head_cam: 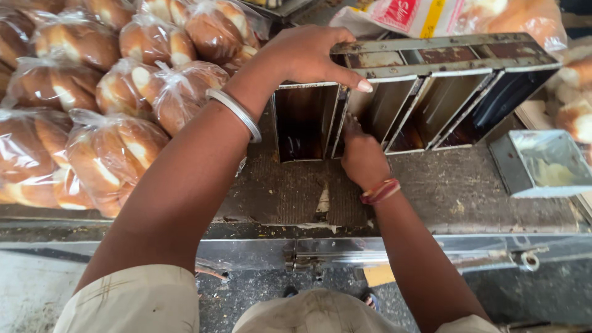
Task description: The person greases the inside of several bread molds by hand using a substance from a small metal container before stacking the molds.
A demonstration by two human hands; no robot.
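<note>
A strap of several joined metal loaf tins (444,58) lies tipped on its side on the worn table (481,191), with the open mouths facing me. My left hand (308,55) lies over the top edge of the tins at the left end, thumb hooked over the rim. A silver bangle sits on that wrist. My right hand (362,157) reaches into the mouth of the second tin from the left, fingers inside and hidden. Red thread bands circle that wrist. Whether the fingers hold anything inside is not visible.
Several clear bags of bread buns (105,111) are piled on the left and back of the table. A small single metal tin (546,163) stands at the right. More bagged bread (493,15) lies behind the tins. A metal table edge (370,250) runs along the front.
</note>
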